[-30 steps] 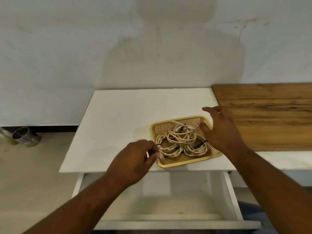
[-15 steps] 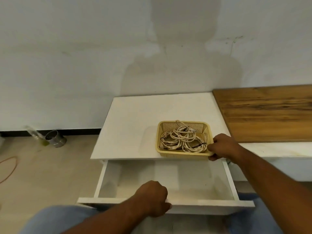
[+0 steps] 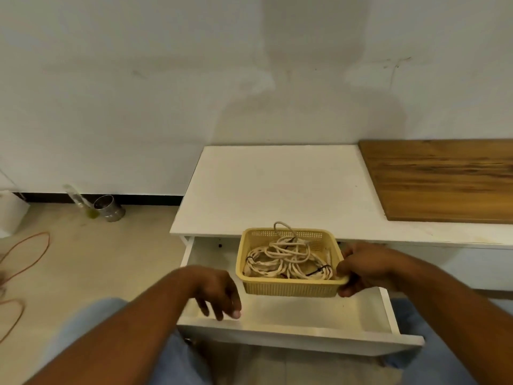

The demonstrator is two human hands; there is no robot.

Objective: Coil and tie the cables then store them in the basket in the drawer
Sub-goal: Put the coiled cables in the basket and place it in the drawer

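Note:
A yellow perforated basket hangs in the air over the open white drawer, just in front of the white tabletop. Inside it lie coiled cream cables bound with dark ties; one loop sticks up above the back rim. My right hand grips the basket's right rim, thumb under the edge. My left hand hovers over the drawer's left front, fingers hanging loose and holding nothing. The drawer's inside looks bare.
A wooden board lies on the counter at the right. On the floor at the left stand a metal can and a bottle, with an orange cord looping nearby. My knees in blue trousers sit below the drawer.
The basket has come off the tabletop edge and now hangs over the open drawer in my right hand. My left hand has let go of the drawer front and lifted.

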